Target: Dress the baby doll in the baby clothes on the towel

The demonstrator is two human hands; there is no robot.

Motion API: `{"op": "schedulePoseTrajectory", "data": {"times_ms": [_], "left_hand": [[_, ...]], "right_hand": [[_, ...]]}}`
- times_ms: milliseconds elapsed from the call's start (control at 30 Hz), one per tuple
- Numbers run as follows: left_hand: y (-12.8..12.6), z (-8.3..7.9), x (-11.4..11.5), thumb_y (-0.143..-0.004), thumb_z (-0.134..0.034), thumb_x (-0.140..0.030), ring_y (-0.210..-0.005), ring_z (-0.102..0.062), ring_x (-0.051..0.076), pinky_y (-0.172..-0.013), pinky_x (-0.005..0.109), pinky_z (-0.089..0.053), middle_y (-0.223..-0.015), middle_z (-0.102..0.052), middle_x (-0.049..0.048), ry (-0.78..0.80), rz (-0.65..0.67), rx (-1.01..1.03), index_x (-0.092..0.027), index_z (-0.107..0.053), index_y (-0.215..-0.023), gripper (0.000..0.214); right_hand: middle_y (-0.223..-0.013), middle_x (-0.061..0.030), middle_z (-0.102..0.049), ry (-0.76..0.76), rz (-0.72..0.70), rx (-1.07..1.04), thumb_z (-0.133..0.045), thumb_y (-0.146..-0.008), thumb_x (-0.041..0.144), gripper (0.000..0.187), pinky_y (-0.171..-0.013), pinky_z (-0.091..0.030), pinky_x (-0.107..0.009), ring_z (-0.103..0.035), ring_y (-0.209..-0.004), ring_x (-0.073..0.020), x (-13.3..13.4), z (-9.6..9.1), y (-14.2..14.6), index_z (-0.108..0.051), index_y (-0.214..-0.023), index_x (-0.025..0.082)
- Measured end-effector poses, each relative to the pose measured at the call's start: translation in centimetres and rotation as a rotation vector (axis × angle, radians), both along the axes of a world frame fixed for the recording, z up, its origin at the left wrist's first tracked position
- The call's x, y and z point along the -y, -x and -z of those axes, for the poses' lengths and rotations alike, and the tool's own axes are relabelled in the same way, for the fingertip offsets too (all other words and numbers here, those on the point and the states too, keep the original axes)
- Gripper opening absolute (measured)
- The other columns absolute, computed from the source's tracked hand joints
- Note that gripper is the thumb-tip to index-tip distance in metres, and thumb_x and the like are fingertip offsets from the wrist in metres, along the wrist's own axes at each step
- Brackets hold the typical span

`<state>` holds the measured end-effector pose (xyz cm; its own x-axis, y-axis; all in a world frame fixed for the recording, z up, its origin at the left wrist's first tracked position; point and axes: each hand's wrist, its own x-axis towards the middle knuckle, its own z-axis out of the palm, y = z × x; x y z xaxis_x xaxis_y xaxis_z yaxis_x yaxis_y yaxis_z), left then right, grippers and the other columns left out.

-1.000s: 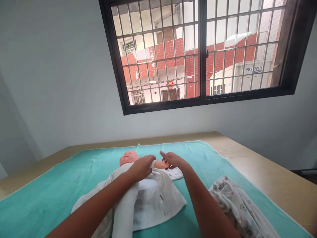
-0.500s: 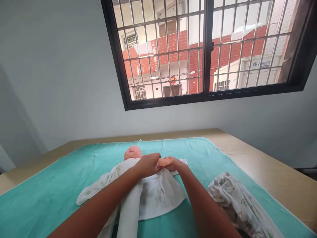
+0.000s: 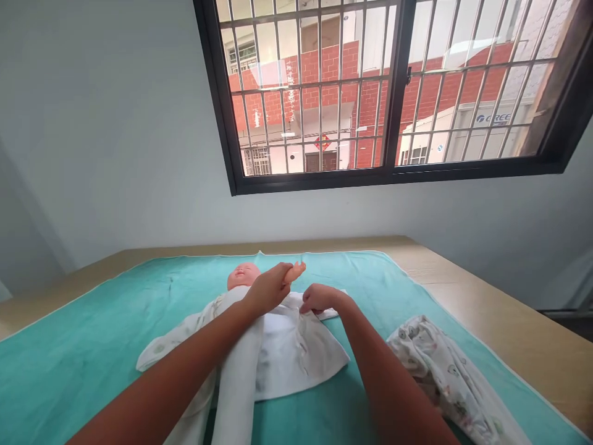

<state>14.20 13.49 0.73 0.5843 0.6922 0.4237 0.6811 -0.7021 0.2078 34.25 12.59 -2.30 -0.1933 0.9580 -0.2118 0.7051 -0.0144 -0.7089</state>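
Note:
A baby doll [image 3: 243, 274] lies on its back on a turquoise cloth, its head toward the wall. My left hand [image 3: 270, 289] is closed around the doll's arm, and the small doll hand [image 3: 296, 272] sticks out past my fingers. Lower and to the right, my right hand [image 3: 319, 298] pinches the edge of a white baby shirt [image 3: 282, 355], which lies spread beside and under the doll. One patterned sleeve of the shirt reaches out to the left. My forearms hide part of the doll's body.
The turquoise cloth [image 3: 102, 327] covers most of a wooden table [image 3: 472, 303]. A bunched patterned baby garment [image 3: 445, 371] lies at the right, beside my right forearm. Behind the table stands a grey wall with a barred window [image 3: 315, 93].
My left hand has raised the doll's arm a little and moved it up and left. My right hand has let go of the doll's hand and taken the shirt's edge.

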Motion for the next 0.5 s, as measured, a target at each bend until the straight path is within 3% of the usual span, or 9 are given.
{"op": "schedulePoseTrajectory", "data": {"times_ms": [100, 200, 367, 500], "left_hand": [[-0.3, -0.1, 0.1, -0.084, -0.043, -0.014, -0.087, -0.06, 0.016, -0.069, 0.027, -0.043, -0.102, -0.063, 0.0013, 0.012, 0.051, -0.01, -0.024, -0.047, -0.111, 0.029], [-0.5, -0.2, 0.4, -0.084, -0.044, -0.016, -0.081, -0.061, 0.016, -0.065, 0.026, -0.042, -0.095, -0.064, 0.0003, 0.03, 0.08, -0.057, -0.023, -0.049, -0.101, 0.019], [-0.5, 0.1, 0.4, -0.08, -0.047, -0.015, -0.07, -0.059, 0.016, -0.059, 0.028, -0.037, -0.083, -0.064, -0.0014, 0.049, 0.084, -0.18, -0.023, -0.051, -0.089, 0.012], [-0.8, 0.9, 0.1, -0.08, -0.052, -0.019, -0.07, -0.06, 0.018, -0.058, 0.028, -0.038, -0.086, -0.065, -0.0001, 0.065, 0.095, -0.31, -0.023, -0.054, -0.087, 0.008]], "right_hand": [[-0.071, -0.0012, -0.061, -0.041, -0.024, -0.308, -0.057, -0.077, 0.04, 0.021, -0.066, -0.05, -0.027, -0.061, -0.073, -0.0157, 0.6, -0.7, -0.6, -0.059, -0.073, 0.019], [-0.075, -0.0014, -0.059, -0.075, -0.027, -0.536, -0.046, -0.082, 0.05, 0.032, -0.067, -0.05, -0.025, -0.058, -0.074, -0.0139, 1.0, -0.9, -0.8, -0.053, -0.075, 0.019], [-0.063, 0.005, -0.044, -0.088, 0.046, -0.66, -0.064, -0.069, 0.046, 0.034, -0.051, -0.039, -0.022, -0.043, -0.056, -0.009, 1.1, -1.3, -2.3, -0.041, -0.067, 0.021], [-0.059, 0.007, -0.039, -0.14, 0.131, -0.616, -0.071, -0.066, 0.037, 0.034, -0.045, -0.028, -0.02, -0.036, -0.052, -0.0075, 1.5, -3.6, -4.1, -0.041, -0.066, 0.021]]}}
